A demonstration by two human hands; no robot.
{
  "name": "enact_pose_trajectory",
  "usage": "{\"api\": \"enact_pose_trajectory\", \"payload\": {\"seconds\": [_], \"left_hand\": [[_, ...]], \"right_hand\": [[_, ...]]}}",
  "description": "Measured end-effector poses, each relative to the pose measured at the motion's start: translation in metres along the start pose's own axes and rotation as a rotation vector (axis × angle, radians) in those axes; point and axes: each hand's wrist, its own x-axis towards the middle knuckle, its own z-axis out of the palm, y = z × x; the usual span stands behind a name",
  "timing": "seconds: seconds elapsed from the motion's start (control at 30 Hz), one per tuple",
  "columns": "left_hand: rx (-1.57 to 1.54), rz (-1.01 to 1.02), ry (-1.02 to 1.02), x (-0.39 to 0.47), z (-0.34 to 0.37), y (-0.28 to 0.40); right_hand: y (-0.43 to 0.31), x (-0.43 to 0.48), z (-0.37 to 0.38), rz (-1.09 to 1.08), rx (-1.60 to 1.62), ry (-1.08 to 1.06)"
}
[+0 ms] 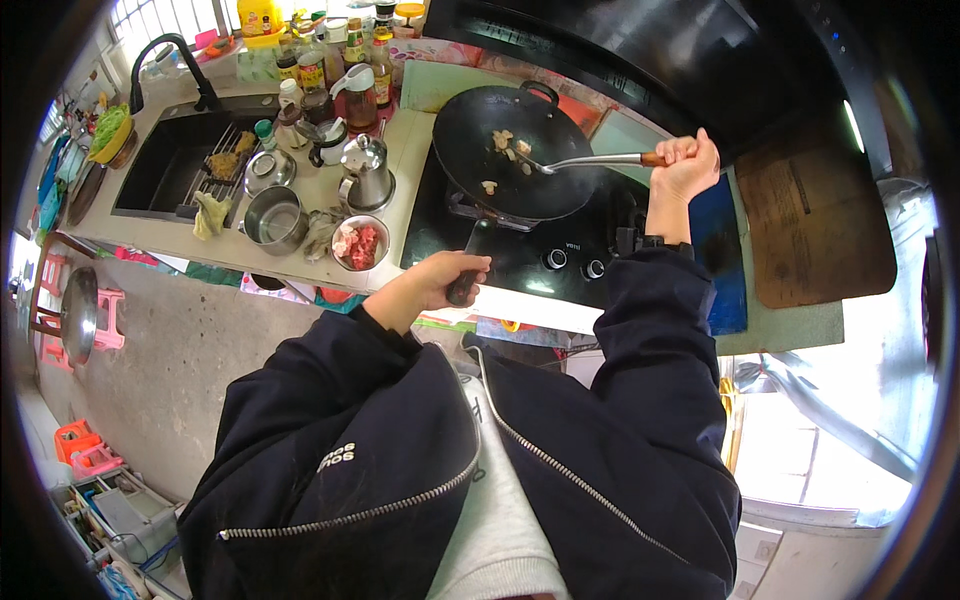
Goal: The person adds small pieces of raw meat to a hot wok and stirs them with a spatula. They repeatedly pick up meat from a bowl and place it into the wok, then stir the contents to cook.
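Observation:
A black wok (465, 150) stands on the gas stove (517, 262), and its long handle (478, 238) points back towards me. My left hand (450, 279) is closed around the end of that handle. In my right hand (686, 159) is the wooden grip of a metal spatula (600, 160), held above the stove's right side. The spatula's blade rests inside the wok, among several small pale pieces of food (502, 139). Beside the stove on the left, a bowl of raw red and pale meat (360, 246) sits near the counter's front edge.
Left of the stove are a steel pot (275, 219), a lidded steel jug (366, 172) and bottles (311, 67). Further left is a dark sink (161, 165). A wooden cutting board (814, 217) lies right of the stove. The black range hood (637, 52) overhangs the back.

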Motion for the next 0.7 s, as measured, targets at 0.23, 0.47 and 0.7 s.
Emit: {"api": "enact_pose_trajectory", "payload": {"seconds": [0.23, 0.47, 0.7], "left_hand": [[0.017, 0.001, -0.019, 0.0, 0.0, 0.001], [0.03, 0.034, 0.015, -0.003, 0.003, 0.001], [0.078, 0.046, 0.048, -0.006, 0.007, 0.001]], "right_hand": [[0.021, -0.05, 0.04, -0.079, -0.08, -0.363], [0.049, -0.081, 0.036, -0.013, -0.068, -0.347], [0.066, -0.014, 0.015, 0.0, -0.055, 0.133]]}}
